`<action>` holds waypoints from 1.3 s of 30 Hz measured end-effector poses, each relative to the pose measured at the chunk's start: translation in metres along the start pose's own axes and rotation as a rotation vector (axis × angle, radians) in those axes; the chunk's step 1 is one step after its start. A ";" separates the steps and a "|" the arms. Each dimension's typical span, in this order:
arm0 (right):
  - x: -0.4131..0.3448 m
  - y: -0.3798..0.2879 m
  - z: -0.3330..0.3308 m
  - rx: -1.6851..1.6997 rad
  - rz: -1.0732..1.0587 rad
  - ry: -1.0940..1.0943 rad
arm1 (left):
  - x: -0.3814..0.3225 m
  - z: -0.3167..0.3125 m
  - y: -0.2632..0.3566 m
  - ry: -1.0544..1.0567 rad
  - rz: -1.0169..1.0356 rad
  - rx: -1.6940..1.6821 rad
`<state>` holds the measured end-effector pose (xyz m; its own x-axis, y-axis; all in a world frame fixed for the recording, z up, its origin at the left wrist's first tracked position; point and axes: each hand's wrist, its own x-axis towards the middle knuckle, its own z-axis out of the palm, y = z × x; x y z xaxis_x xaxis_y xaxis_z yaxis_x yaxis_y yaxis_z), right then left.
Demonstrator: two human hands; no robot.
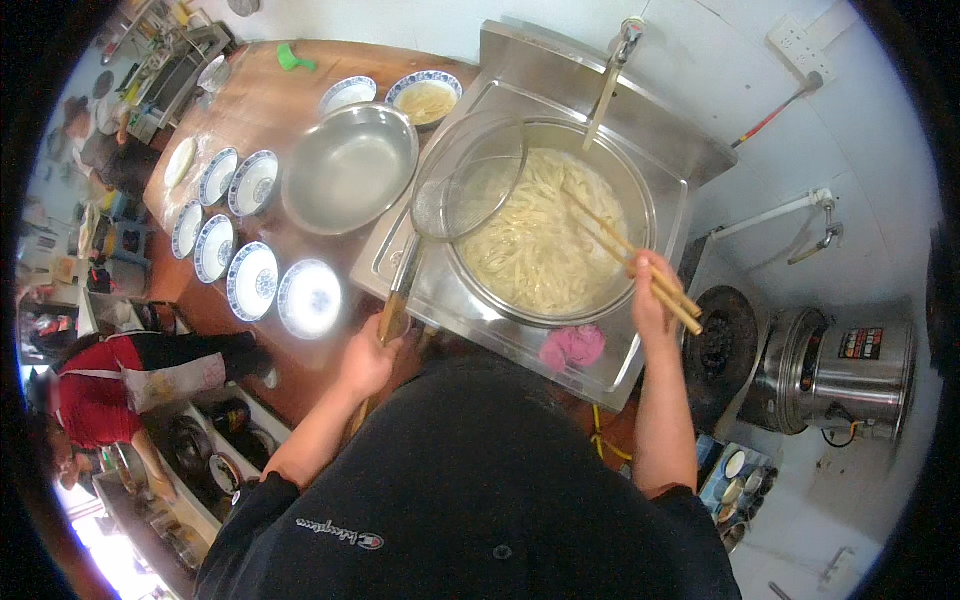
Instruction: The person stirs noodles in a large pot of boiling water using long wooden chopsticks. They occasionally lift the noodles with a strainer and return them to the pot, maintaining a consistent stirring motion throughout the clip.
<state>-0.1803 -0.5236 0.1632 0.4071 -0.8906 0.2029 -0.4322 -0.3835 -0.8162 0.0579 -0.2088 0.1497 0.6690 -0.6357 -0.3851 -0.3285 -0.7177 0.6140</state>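
Observation:
My left hand (373,355) grips the wooden handle of a round wire-mesh strainer (469,176), whose head lies over the left rim of a large steel pot (643,206). Wide pale noodles (540,240) fill the pot in cloudy liquid. Long wooden chopsticks (611,231) are held in my right hand (654,291), their tips among the noodles. A pink cloth (572,347) lies on the steel stove top in front of the pot. Left of the strainer is a wide metal basin (351,169). Behind it, a blue-and-white bowl (425,97) contains noodles.
Several patterned bowls (253,280) stand on the wooden table (300,64), with a green object (294,58) farther back. A faucet (628,37) reaches over the pot's back rim. At right are a dark burner (720,337) and a steel drum (862,371). A person in red is at left.

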 end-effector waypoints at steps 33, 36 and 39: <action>-0.008 -0.055 -0.140 0.352 0.078 0.082 | -0.005 -0.004 0.010 -0.045 -0.042 -0.043; 0.001 -0.059 -0.145 0.331 0.058 0.220 | -0.007 -0.003 0.007 -0.015 -0.022 -0.045; 0.013 -0.034 -0.121 0.257 0.064 0.289 | -0.008 -0.003 0.010 -0.024 -0.053 -0.059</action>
<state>-0.2574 -0.5515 0.2588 0.1272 -0.9568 0.2615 -0.2191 -0.2843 -0.9334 0.0512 -0.2098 0.1609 0.6684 -0.6040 -0.4341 -0.2524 -0.7331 0.6315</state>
